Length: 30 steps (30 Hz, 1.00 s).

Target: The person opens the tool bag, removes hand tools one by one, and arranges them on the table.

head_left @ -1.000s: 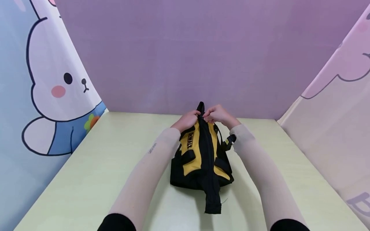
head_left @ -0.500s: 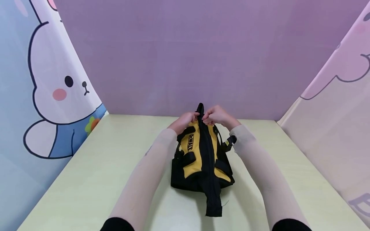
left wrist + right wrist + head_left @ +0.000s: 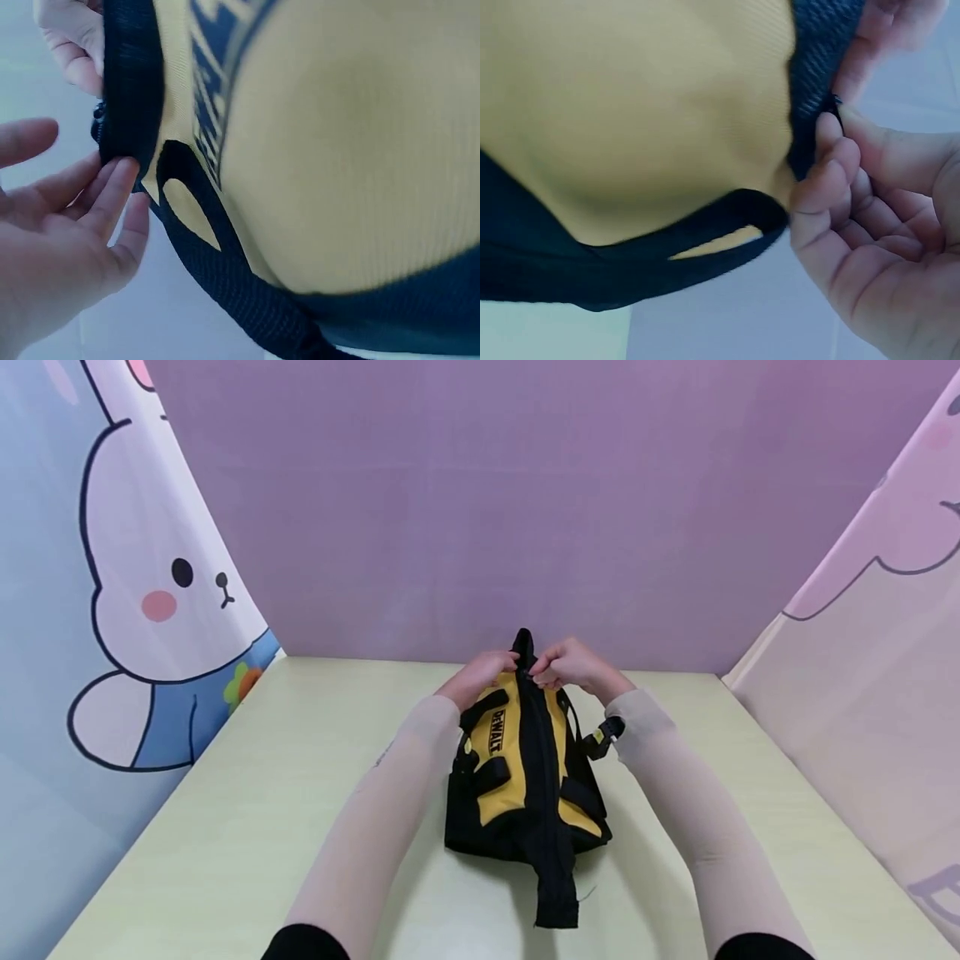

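A yellow and black tool bag (image 3: pixel 504 789) with DeWALT lettering stands on the table, a black zipper band (image 3: pixel 542 752) running along its top. At the far end of the band, my left hand (image 3: pixel 480 678) touches its edge with fairly straight fingers; the left wrist view shows the thumb (image 3: pixel 30 140) held apart. Across from it, my right hand (image 3: pixel 573 666) pinches the small dark zipper pull (image 3: pixel 837 103) between thumb and curled fingers. Most of the pull is hidden by those fingers. A black carry strap (image 3: pixel 255 311) hangs on the bag's side near the left hand.
The pale table (image 3: pixel 345 727) ends at a purple back wall (image 3: pixel 480 510) just beyond the bag. Printed cartoon panels rise at the left (image 3: pixel 120 610) and right (image 3: pixel 885 677). A black strap buckle (image 3: pixel 602 737) sticks out beside the right wrist.
My left hand has loosened its hold on the band and shifted slightly left, fingers straighter. The right hand stays at the zipper pull. The bag sits slightly lower in view.
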Each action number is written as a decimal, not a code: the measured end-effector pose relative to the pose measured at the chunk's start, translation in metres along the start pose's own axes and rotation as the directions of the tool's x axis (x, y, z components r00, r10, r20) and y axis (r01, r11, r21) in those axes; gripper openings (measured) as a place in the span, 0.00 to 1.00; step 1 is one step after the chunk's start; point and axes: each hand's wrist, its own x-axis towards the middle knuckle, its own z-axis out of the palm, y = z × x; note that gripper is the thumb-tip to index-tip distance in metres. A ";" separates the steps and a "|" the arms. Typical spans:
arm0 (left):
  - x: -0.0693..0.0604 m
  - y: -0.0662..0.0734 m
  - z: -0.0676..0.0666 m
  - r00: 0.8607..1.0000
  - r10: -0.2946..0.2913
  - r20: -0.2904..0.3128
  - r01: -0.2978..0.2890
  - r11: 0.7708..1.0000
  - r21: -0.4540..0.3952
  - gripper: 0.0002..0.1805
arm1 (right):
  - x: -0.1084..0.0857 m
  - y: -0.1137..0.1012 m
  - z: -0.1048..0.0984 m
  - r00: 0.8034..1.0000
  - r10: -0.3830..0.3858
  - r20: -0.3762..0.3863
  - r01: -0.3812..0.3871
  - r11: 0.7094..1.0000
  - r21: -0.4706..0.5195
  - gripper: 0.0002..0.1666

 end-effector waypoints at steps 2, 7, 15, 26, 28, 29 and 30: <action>0.001 -0.004 0.004 0.996 0.038 -0.084 -0.033 0.998 0.053 0.23 | 0.000 0.003 0.001 1.000 0.002 -0.005 -0.002 1.000 0.014 0.08; 0.004 -0.013 0.016 0.963 0.094 -0.251 -0.084 0.995 0.051 0.16 | -0.002 0.008 0.004 1.000 0.003 -0.026 -0.002 1.000 0.026 0.08; 0.006 -0.011 0.017 0.950 0.015 -0.311 -0.077 0.979 -0.188 0.14 | 0.001 0.008 0.006 0.999 -0.017 -0.044 0.017 1.000 -0.003 0.07; 0.011 -0.012 0.017 0.936 -0.020 -0.350 -0.108 0.933 -0.342 0.13 | -0.003 -0.001 0.004 0.999 -0.031 -0.029 0.031 0.999 -0.019 0.08; 0.011 -0.010 0.018 0.932 -0.010 -0.362 -0.118 0.936 -0.332 0.13 | -0.005 -0.001 0.003 0.999 -0.030 -0.026 0.030 0.999 -0.011 0.08; 0.011 -0.009 0.018 0.930 -0.007 -0.368 -0.123 0.936 -0.329 0.13 | -0.005 -0.001 0.003 0.999 -0.030 -0.023 0.029 1.000 -0.010 0.08; 0.011 -0.009 0.018 0.928 -0.004 -0.373 -0.126 0.938 -0.324 0.12 | -0.006 0.000 0.002 0.999 -0.028 -0.019 0.028 1.000 -0.006 0.08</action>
